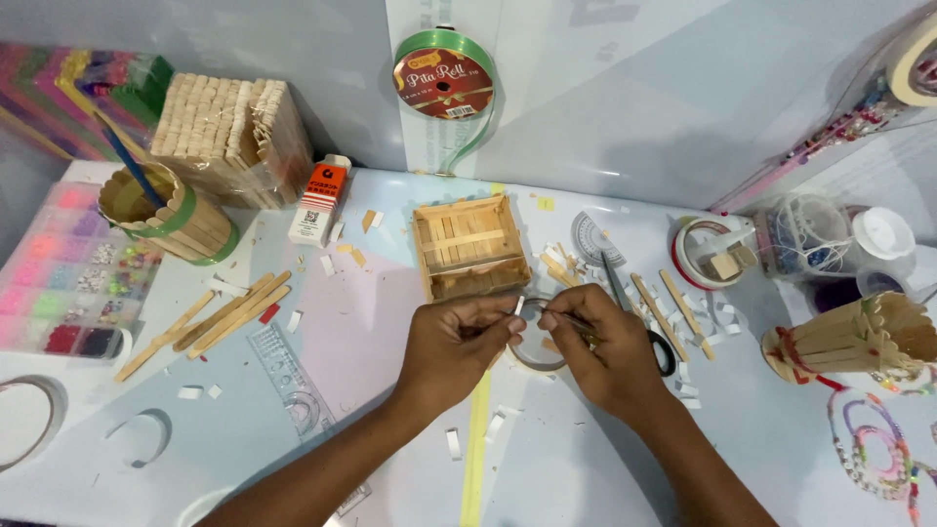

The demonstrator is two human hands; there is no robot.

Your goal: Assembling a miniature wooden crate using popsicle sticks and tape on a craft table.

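Note:
My left hand (454, 346) and my right hand (607, 353) meet fingertip to fingertip over the middle of the white table. Between them is a ring of pale tape (535, 363), half hidden under the fingers; my right hand grips it. My left thumb and forefinger pinch a small white tape strip (518, 305) at the top of the ring. Just beyond the hands lies a shallow open box made of wooden craft sticks (471, 246). Scissors (618, 285) with black handles lie under my right hand.
Loose craft sticks (220, 312) and a clear ruler (288, 381) lie to the left, with a stick cup (171, 215), a stick bundle (229, 137) and a bead organiser (68, 273). Right: more sticks (673, 303), a tape roll (708, 254), jars (839, 239), a stick holder (859, 337). A green ribbon spool (444, 78) hangs on the wall.

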